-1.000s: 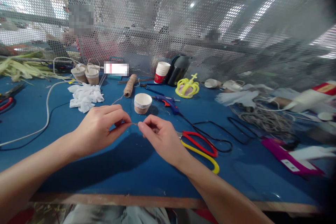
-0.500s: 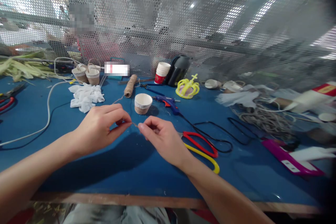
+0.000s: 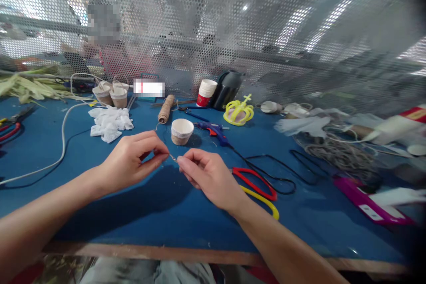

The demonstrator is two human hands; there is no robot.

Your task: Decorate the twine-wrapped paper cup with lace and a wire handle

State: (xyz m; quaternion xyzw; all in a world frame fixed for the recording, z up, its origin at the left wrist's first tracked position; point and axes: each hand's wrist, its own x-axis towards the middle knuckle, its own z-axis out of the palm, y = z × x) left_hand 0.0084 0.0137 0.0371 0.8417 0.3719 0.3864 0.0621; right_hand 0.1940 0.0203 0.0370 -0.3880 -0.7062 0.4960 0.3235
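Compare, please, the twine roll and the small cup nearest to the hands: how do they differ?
The twine roll lies on its side, while the small cup stands upright. The roll is brown; the cup is white inside. Both rest on the blue table.

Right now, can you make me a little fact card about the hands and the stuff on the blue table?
Left hand: pinching thin twine
Right hand: pinching the same twine
Just beyond the hands: small cup, upright
Behind the cup: twine roll, lying down
Right of the cup: blue glue gun
By the right hand: scissors, partly hidden
Farther back: yellow crown
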